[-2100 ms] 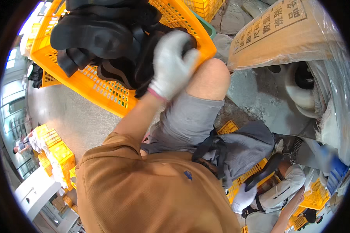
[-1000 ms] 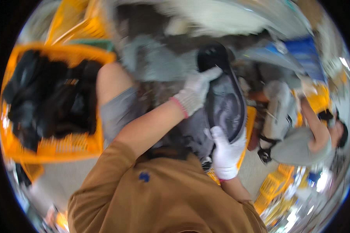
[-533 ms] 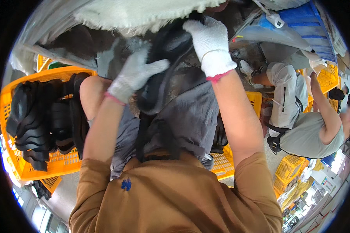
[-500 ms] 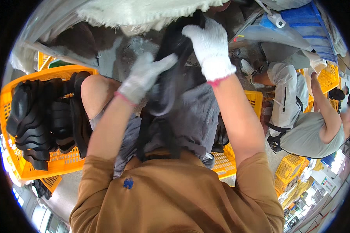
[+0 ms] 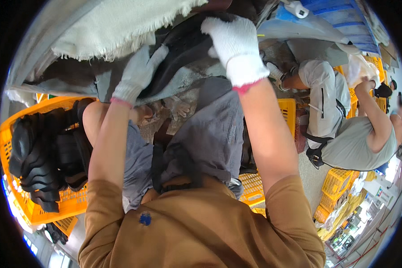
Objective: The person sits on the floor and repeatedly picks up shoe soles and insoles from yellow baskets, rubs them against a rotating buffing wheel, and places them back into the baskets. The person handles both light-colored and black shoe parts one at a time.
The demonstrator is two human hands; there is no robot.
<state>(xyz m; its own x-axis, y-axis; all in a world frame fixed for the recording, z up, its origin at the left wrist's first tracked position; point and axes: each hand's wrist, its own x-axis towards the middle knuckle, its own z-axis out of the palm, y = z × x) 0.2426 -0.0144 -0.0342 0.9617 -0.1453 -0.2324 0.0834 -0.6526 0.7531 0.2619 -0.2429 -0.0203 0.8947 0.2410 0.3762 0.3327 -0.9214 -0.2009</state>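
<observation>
A long, curved black shoe sole (image 5: 179, 52) slants across the space in front of me, just above my knees. My right hand (image 5: 236, 43), in a white knit glove with a pink cuff edge, grips its upper right end. At the lower left end, my left hand (image 5: 137, 75), gloved the same way, holds the sole's edge with the thumb along it. The left fingertips are partly hidden. Close above the sole hangs a frayed white cloth (image 5: 116, 31) over the work stand.
Left of my knee stands an orange crate (image 5: 9, 129) packed with stacked black soles (image 5: 35, 156). Another orange crate (image 5: 252, 186) is beside my right leg. To the right sits a co-worker in a grey-green shirt (image 5: 359, 145). A blue slatted panel (image 5: 337, 20) rises at upper right.
The sole has swung from nearly upright and blurred to a slant under the cloth. My left hand has moved left and up, onto its lower end. The view has shifted slightly.
</observation>
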